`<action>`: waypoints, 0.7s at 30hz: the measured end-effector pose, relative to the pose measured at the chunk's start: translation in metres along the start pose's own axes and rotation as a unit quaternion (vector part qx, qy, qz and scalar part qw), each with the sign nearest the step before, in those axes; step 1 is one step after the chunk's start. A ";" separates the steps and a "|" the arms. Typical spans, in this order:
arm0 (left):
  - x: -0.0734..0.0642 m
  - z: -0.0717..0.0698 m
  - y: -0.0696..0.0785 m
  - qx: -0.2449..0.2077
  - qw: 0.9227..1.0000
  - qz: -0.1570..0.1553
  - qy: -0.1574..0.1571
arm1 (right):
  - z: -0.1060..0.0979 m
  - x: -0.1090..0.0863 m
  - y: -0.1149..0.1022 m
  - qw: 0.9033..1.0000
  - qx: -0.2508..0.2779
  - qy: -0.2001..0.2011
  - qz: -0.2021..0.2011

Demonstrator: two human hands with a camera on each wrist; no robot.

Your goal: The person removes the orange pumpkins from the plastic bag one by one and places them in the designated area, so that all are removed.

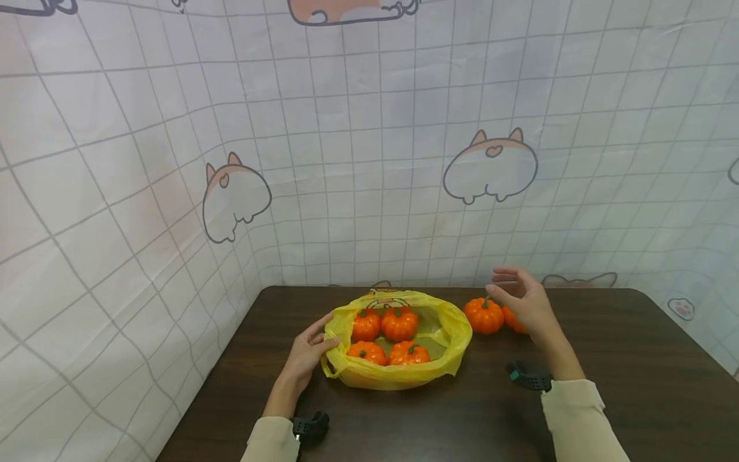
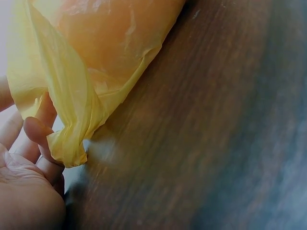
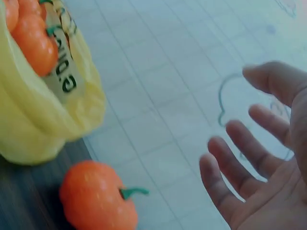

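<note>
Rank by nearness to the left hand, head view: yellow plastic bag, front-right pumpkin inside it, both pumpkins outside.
1. Yellow plastic bag: left edge in the left hand.
2. Front-right pumpkin: inside the bag.
3. Left outside pumpkin: just right of the bag.
4. Right outside pumpkin: beyond that, partly behind the right hand.

Yellow bag (image 1: 398, 380) at the left hand (image 1: 304, 353); orange pumpkin (image 1: 484, 317), green-stemmed, near the right hand (image 1: 525, 301). Grey-gridded white backdrop (image 1: 369, 160) behind both.
</note>
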State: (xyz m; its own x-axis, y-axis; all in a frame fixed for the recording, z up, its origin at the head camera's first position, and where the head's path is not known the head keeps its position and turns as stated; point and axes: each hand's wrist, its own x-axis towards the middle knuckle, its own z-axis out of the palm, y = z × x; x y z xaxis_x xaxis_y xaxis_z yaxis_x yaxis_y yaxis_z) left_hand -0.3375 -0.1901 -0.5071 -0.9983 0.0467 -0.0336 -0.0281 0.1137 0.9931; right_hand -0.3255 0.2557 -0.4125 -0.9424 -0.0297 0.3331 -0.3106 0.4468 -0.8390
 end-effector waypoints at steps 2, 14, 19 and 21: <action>0.000 -0.001 -0.001 0.000 1.000 0.001 -0.001 | 0.008 0.000 -0.006 1.000 0.004 -0.021 -0.015; 0.001 -0.002 -0.006 -0.002 1.000 0.005 -0.005 | 0.058 0.000 -0.016 0.988 0.032 -0.142 -0.057; 0.001 -0.002 -0.004 -0.001 1.000 0.006 -0.005 | 0.075 0.000 -0.014 0.979 0.033 -0.192 -0.062; 0.001 -0.001 -0.003 0.000 1.000 0.007 -0.006 | 0.081 0.000 -0.012 0.974 0.029 -0.212 -0.070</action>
State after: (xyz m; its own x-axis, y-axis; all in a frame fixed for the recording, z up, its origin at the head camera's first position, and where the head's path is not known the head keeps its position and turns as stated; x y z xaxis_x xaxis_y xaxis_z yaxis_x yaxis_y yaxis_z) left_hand -0.3385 -0.1918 -0.5097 -0.9980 0.0592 -0.0210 -0.0143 0.1121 0.9936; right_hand -0.3318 0.1776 -0.4376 -0.8524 -0.4599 0.2488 -0.4354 0.3608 -0.8247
